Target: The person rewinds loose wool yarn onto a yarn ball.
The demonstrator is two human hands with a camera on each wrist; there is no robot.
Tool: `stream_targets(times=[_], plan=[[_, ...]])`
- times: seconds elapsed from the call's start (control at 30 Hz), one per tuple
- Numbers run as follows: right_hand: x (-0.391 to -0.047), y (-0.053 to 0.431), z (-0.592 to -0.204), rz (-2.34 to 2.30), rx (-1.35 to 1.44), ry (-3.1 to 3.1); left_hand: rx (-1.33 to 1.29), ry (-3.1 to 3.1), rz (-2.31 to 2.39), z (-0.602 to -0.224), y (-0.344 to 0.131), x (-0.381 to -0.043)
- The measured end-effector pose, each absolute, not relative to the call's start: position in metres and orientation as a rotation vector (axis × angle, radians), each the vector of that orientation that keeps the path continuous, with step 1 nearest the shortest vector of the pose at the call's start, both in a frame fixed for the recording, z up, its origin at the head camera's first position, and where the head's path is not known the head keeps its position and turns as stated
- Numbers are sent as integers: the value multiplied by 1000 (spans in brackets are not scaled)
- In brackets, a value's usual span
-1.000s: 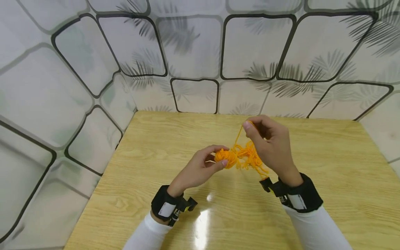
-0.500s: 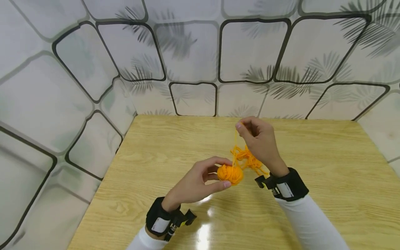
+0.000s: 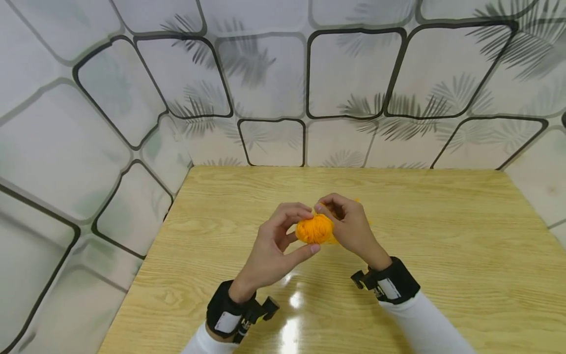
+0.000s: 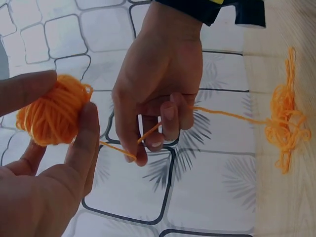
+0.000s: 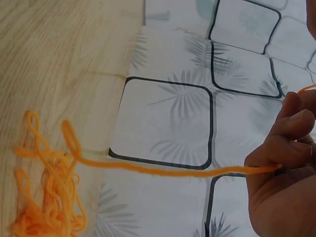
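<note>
Yarn ball (image 3: pixel 314 229), one, two hands (image 3: pixel 270 253) (image 3: pixel 352 228), one taut strand (image 5: pixel 148 171), one tangle (image 4: pixel 282 106).

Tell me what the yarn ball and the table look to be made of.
Yarn ball: spun fibre with a matte finish, perhaps wool or acrylic; thick, dull strands are wound together.
Table: wood or wood-look laminate, glossy; pale grain lines and bright reflections show, but which it is stays unclear.

A pale wooden table (image 3: pixel 464 231) with visible grain catches bright reflections (image 3: pixel 290 334) on its near part. Behind it rises a light back wall (image 3: pixel 345 73) printed with black and grey rounded outlines (image 3: pixel 308 73) and grey palm leaves (image 3: pixel 411 115); a similarly outlined side wall (image 3: pixel 62 142) stands at left.
</note>
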State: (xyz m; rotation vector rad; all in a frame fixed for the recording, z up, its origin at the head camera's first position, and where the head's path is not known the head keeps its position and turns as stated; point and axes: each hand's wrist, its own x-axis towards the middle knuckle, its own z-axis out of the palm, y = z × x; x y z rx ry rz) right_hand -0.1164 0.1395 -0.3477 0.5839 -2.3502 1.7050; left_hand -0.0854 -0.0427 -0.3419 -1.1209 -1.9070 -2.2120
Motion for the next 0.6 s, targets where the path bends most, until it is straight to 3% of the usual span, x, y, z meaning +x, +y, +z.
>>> stream_targets(times=[0.6], plan=[[-92, 136, -375, 1168, 904, -2279, -1015, -1959, -1756, -310, -36, -83]])
